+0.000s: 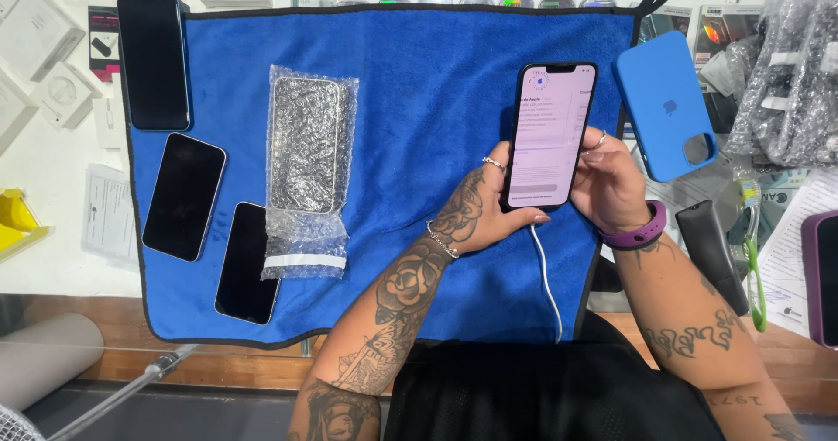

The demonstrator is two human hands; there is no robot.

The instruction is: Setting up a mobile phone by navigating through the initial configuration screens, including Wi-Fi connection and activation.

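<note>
- Currently a lit smartphone (552,135) is held upright above the blue towel (410,65), at about two o'clock from the middle of the cloth.
- It is clasped from both sides: the left hand (476,210) is closed around its lower left edge and back, and the right hand (611,183) is closed on its right edge, with a finger resting near the screen.
- A white cable (547,275) is plugged into the bottom of the phone and runs down toward six o'clock, over the towel's near edge.
- On the towel, three dark phones are laid face up at nine o'clock: one at the far corner (154,61), one below it (183,196), one nearer the front (246,262).
- A bubble-wrap pouch (305,166) with a phone inside is seen just beside them, toward the middle.
- A blue phone case (665,105) is placed at three o'clock, off the towel, on the table (52,240).
- A snag on the cable is judged the likeliest trouble: a tug at it could drag the phone out of the grip or loosen the plug.
- A slip would probably drop the phone onto the towel, though the hard table edge is near at four o'clock.
</note>
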